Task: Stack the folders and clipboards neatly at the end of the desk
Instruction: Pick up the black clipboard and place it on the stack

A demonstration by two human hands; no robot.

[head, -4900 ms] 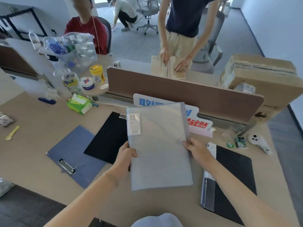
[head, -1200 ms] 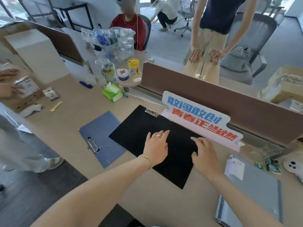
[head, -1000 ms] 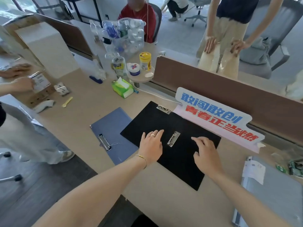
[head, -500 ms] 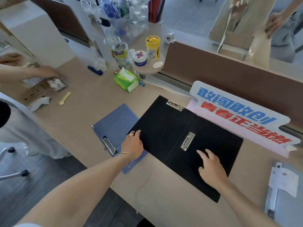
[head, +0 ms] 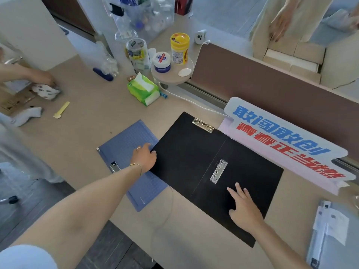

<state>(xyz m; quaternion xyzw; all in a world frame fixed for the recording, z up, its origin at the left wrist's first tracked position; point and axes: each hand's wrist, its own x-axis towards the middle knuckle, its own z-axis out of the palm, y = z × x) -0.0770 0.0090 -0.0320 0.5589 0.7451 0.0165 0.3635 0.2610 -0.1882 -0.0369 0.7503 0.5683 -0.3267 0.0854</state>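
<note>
A black folder [head: 186, 158] lies spread open on the desk, with one metal clip at its far edge and another in the right half. My left hand [head: 144, 157] grips the folder's left edge, fingers curled under it. My right hand [head: 243, 207] rests flat on the right half, fingers spread. A blue clipboard [head: 128, 146] lies to the left, partly under the black folder and my left hand. A grey translucent folder [head: 334, 237] with a white paper label lies at the far right of the desk.
A printed sign [head: 281, 138] leans on the brown divider [head: 272, 84] behind the folder. A green tissue pack [head: 142, 90], jars on a small round shelf [head: 172, 75], and plastic bottles stand at the back left. Another person's hand [head: 41, 77] works at the left.
The black folder has been opened flat, showing its inner clip. My left hand slid to the folder's left edge over the blue clipboard; my right hand moved lower right.
</note>
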